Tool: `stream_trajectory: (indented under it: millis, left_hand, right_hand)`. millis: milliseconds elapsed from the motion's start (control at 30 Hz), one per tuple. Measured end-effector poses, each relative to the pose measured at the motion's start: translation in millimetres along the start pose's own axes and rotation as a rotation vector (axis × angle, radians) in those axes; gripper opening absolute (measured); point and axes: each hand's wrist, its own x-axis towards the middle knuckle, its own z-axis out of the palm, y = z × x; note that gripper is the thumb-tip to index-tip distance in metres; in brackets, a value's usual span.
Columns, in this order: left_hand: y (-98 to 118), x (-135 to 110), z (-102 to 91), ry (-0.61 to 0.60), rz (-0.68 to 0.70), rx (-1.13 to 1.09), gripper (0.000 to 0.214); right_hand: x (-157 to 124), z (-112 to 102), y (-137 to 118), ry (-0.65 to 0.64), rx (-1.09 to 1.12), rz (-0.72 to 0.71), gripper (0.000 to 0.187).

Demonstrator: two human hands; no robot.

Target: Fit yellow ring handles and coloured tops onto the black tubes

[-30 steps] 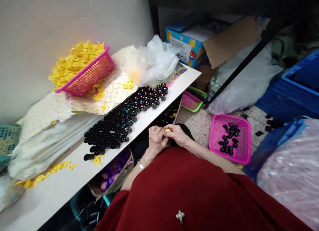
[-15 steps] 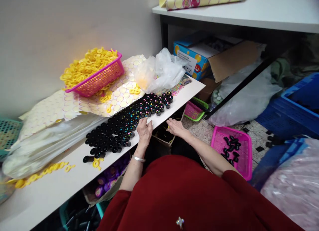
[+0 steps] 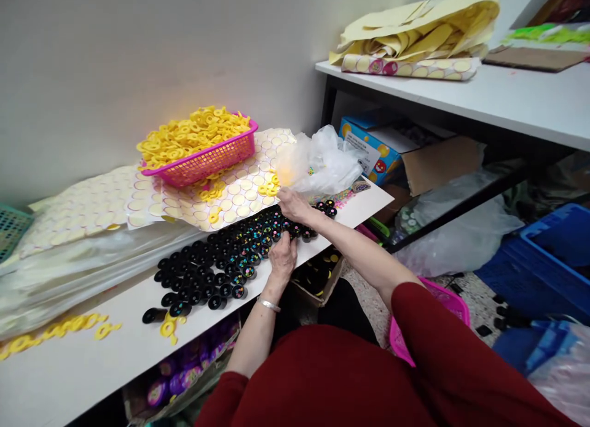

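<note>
Many small black tubs (image 3: 203,273) stand packed in rows on the white table, several with coloured beads inside. My left hand (image 3: 283,256) is at the front edge of these rows, its fingers curled closed against the tubs; what they hold is hidden. Across the rows reaches my right hand (image 3: 295,206), fingers bent together beside a few loose yellow ring-shaped pieces (image 3: 268,185) on the printed sheet (image 3: 237,190). Whatever it pinches cannot be made out. A pink basket (image 3: 207,161) heaped with yellow ring pieces (image 3: 193,135) rests on the sheet behind.
A clear plastic bag (image 3: 329,160) lies right of the sheet. More yellow pieces (image 3: 69,329) lie at the table's left. Below the front edge stands a box of black and yellow pieces (image 3: 318,273). A pink basket (image 3: 403,338) is on the floor; a higher table (image 3: 520,104) stands right.
My right hand has moved from over the box below the table edge to beyond the tubs, near the yellow pieces. My left hand stays along the tubs' front edge. The view has shifted.
</note>
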Motion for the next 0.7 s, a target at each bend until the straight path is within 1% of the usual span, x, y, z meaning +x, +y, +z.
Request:
stream_trajectory:
  millis: [100,167,233,300,400,533,633,700]
  left_hand:
    - [-1.0,-4.6,-4.4,0.047,0.083,-0.018,0.023]
    - [-0.7,-8.1,-8.0,0.058,0.135,-0.008,0.022]
    - [-0.2,-11.3,-11.0,0.058,0.183,0.006,0.022]
    - [0.0,-13.6,-12.6,0.058,0.213,0.005,0.022]
    - [-0.7,-14.6,-13.1,0.061,0.227,-0.018,0.023]
    - [-1.3,-13.2,-13.6,0.097,0.231,-0.025,0.020]
    - [-0.9,-12.1,-14.5,0.096,0.218,-0.056,0.017]
    - [-1.0,-11.8,-14.5,0.082,0.208,-0.106,0.016]
  right_hand:
    - [36.4,14.0,-8.6,-0.055,-0.087,0.045,0.038]
    - [48.8,24.6,-11.2,-0.098,-0.117,0.056,0.040]
    - [53.8,33.2,-11.2,-0.131,-0.127,0.061,0.040]
    - [54.8,38.5,-9.6,-0.130,-0.120,0.094,0.040]
    - [55.5,40.4,-6.5,-0.108,-0.091,0.169,0.040]
    - [59.3,34.2,-2.7,-0.082,-0.017,0.157,0.037]
    - [52.3,25.2,-1.2,-0.024,0.137,0.147,0.026]
    - [34.8,19.8,-1.1,0.036,0.291,0.108,0.023]
